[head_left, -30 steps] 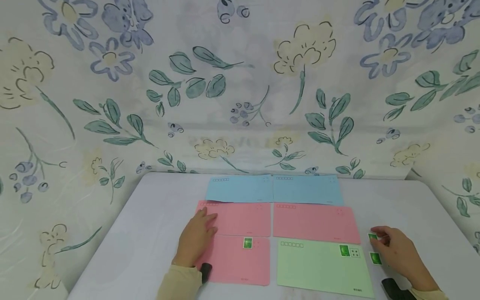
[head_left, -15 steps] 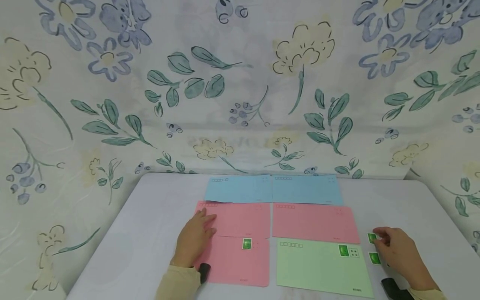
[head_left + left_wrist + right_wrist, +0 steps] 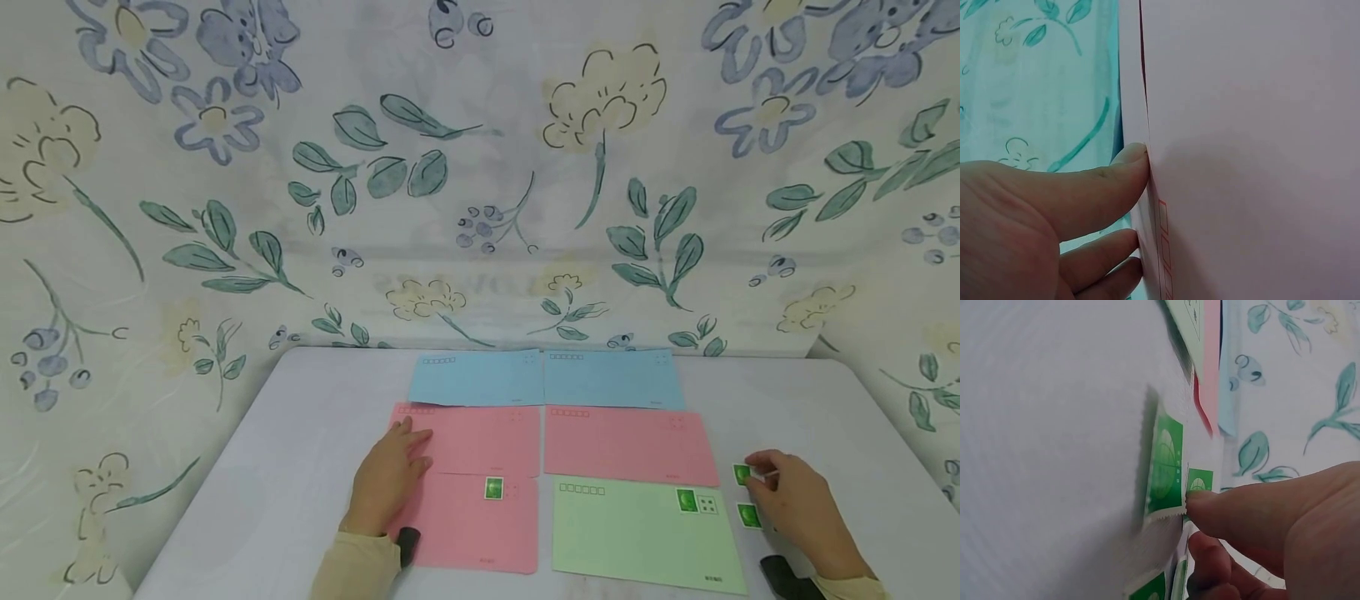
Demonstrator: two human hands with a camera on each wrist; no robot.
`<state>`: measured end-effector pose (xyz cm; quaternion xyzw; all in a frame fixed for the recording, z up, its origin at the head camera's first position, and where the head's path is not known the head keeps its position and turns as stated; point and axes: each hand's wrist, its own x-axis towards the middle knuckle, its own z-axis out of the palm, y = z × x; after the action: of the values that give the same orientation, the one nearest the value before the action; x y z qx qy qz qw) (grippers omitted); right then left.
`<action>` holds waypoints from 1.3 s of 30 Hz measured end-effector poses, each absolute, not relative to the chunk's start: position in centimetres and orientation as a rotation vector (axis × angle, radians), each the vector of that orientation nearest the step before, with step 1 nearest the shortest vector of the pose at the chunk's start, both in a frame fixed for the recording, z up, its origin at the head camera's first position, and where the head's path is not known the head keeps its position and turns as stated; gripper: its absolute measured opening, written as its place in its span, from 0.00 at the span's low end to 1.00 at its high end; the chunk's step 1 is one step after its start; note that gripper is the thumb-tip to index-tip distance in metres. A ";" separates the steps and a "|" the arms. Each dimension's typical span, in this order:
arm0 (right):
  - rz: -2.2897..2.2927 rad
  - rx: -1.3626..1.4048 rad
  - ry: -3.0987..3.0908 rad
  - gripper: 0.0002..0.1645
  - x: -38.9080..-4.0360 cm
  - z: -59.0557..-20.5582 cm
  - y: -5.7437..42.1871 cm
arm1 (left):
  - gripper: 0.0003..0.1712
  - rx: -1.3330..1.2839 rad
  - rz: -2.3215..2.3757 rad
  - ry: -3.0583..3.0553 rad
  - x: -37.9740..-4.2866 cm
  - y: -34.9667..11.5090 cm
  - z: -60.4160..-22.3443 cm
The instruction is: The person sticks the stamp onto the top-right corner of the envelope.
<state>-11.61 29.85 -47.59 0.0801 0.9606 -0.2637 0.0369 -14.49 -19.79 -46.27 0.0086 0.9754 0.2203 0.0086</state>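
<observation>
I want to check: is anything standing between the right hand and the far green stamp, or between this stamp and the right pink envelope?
Nothing visible. The right hand's fingers are at the far green stamp; only white table separates it from the right pink envelope.

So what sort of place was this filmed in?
Probably a small indoor tabletop set-up: a white table with flower-printed sheeting behind it, and colored envelopes laid in rows.

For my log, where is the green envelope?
In the head view, the green envelope lies right of centre, between a stamped pink envelope and a loose stamp.
</observation>
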 end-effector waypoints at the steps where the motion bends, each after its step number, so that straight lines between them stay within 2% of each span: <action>1: -0.811 0.268 2.945 0.21 -11.6 -47.6 29.8 | 0.24 0.022 0.689 3.045 -14.5 -19.8 -46.3; 11: -0.826 0.342 2.964 0.18 -11.7 -47.8 29.5 | 0.25 0.003 0.679 3.040 -14.5 -19.9 -46.5; 20: -0.836 0.298 3.005 0.14 -11.4 -47.8 29.5 | 0.24 0.007 0.690 3.039 -14.4 -19.9 -46.5; 39: -0.866 0.292 3.037 0.15 -11.1 -46.8 29.1 | 0.25 0.004 0.699 3.047 -14.3 -19.7 -46.3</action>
<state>-11.13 29.09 -46.80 0.0922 0.9575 -0.2729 -0.0151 -14.35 -19.74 -46.26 0.0012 0.9746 0.2237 0.0077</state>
